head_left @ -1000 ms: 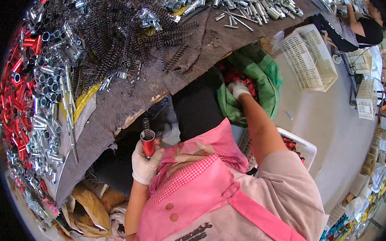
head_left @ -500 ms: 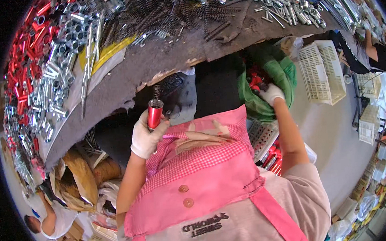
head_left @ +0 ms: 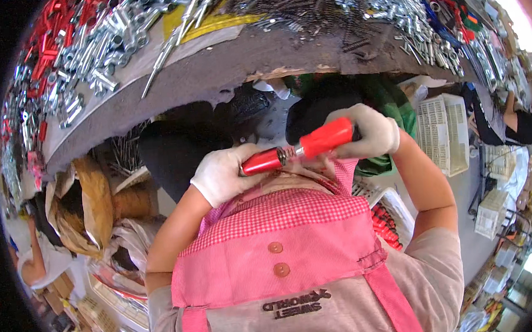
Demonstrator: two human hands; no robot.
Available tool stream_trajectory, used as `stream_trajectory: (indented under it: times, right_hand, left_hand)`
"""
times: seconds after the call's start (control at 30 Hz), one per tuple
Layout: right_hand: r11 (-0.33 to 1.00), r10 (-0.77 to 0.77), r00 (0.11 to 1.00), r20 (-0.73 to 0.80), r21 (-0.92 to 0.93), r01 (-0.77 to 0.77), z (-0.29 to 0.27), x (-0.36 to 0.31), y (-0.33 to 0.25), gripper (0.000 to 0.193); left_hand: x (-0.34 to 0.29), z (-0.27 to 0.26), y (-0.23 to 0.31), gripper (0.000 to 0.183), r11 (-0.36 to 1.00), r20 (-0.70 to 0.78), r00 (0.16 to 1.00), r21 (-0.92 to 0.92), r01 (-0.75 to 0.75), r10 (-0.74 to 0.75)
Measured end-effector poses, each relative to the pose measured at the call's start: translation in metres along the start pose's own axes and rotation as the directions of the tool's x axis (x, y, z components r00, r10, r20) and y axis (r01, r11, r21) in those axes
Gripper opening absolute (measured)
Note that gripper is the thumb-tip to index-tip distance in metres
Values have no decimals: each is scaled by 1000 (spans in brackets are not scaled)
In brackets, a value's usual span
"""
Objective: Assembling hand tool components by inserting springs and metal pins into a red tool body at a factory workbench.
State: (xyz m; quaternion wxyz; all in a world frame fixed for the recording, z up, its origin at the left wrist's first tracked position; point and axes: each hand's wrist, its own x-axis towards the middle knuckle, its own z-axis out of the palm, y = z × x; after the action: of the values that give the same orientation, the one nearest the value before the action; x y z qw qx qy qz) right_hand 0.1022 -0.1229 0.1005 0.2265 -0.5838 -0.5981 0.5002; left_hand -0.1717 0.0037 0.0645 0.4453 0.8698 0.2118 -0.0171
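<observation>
Over my lap, my left hand (head_left: pixel 228 173) is closed around a shiny red metal tube (head_left: pixel 261 162), its open end turned to the right. A dark coil spring (head_left: pixel 287 153) shows at that end. My right hand (head_left: pixel 369 132) grips a red handle (head_left: pixel 327 137) with a dark end and a silver stem. The stem points left at the tube's mouth, close to the spring; blur hides whether they touch. Beyond my right hand, a green sack (head_left: pixel 399 100) lies partly hidden beside my leg.
Ahead curves a workbench (head_left: pixel 211 63) heaped with red parts (head_left: pixel 46 54), silver tubes (head_left: pixel 104 57) and dark springs (head_left: pixel 305 2). White plastic crates (head_left: pixel 444 134) stand at right. Below my right arm is a crate of red pieces (head_left: pixel 385 225). Brown sacks (head_left: pixel 95 207) sit at left. Other people work at both sides.
My right hand has come out of the green sack with a red handle and moved left to the tube. My left hand has tipped the tube from upright to pointing right.
</observation>
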Motion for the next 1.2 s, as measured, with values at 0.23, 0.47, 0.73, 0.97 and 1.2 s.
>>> stream_trajectory:
  times: [0.23, 0.47, 0.73, 0.97, 1.2]
  right_hand:
    - [806, -285, 898, 336, -423, 415, 23, 45, -3, 33]
    - [131, -632, 545, 551, -617, 776, 24, 68, -21, 21]
    - [691, -281, 871, 403, -544, 475, 28, 53, -10, 26]
    - [-209, 40, 845, 533, 832, -515, 88, 56, 20, 48]
    - [511, -235, 876, -421, 713, 480, 88, 100, -35, 55]
  left_hand:
    - [-15, 39, -41, 45, 909, 326, 941, -413, 57, 89]
    - [-6, 65, -69, 46, 746, 512, 846, -620, 243, 150]
    - [-11, 41, -41, 37, 932, 307, 948, -362, 34, 85]
    - [0, -45, -19, 21, 370, -75, 859, 919, -138, 506]
    - [13, -92, 3, 80, 913, -993, 40, 86, -398, 111]
